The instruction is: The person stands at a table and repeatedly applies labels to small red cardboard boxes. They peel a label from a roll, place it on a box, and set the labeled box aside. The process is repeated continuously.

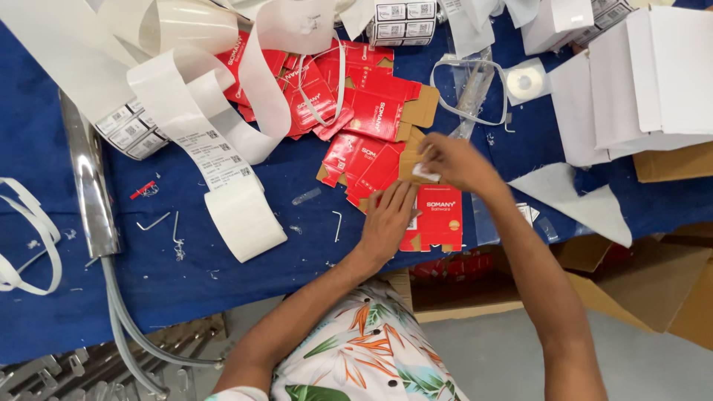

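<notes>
The left hand [388,221] lay flat, fingers together, pressing down the left part of a flat red printed cardboard carton blank [437,217] at the lower centre of the frame, near the table edge. The right hand [454,162] was curled just above that blank, thumb and fingertips pinching a small white sticker label [425,173] at the blank's upper edge. Whether the label already touched the card could not be told.

Judged step: labelling of the flat carton, label held over or at its flap. The next move would call for the label to be laid square and rubbed down while the left hand kept the blank from sliding.

Above the hands, centre of the frame, lay a loose pile of further red flat carton blanks [349,104], some showing brown undersides. At upper left, long curls of white label backing paper [223,141] trailed over the blue cloth-covered table [44,156], with strips of printed labels among them. Small bent metal hex keys [156,221] lay at left centre, beside a chromed metal tube [88,178]. Stacks of white flat cardboard boxes [639,82] filled the upper right; open brown cardboard cartons [653,282] stood at lower right.
</notes>
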